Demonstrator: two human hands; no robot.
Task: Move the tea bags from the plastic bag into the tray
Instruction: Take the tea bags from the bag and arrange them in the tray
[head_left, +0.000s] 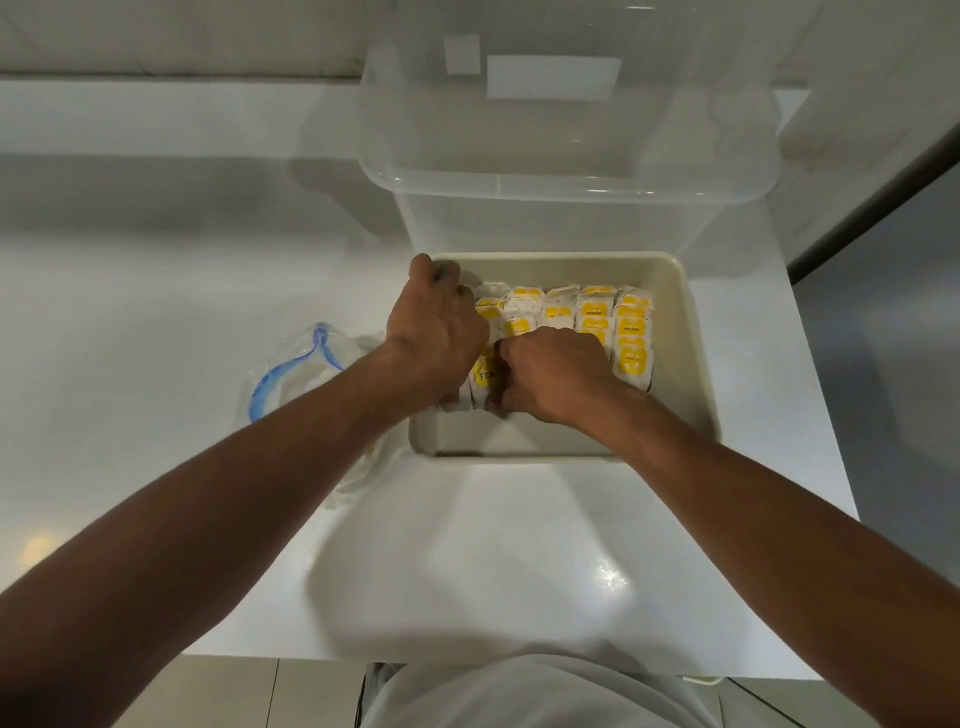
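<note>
A cream tray sits on the white counter and holds several rows of white tea bags with yellow labels. Both hands are inside the tray at its left side. My left hand curls its fingers over a stack of tea bags by the left wall. My right hand grips the tea bags beside it, knuckles up. The clear plastic bag with a blue zip strip lies crumpled on the counter to the left of the tray, partly under my left forearm.
A large clear plastic storage box stands right behind the tray. The white counter stretches to the left; its front edge is near my body, and its right edge is just past the tray.
</note>
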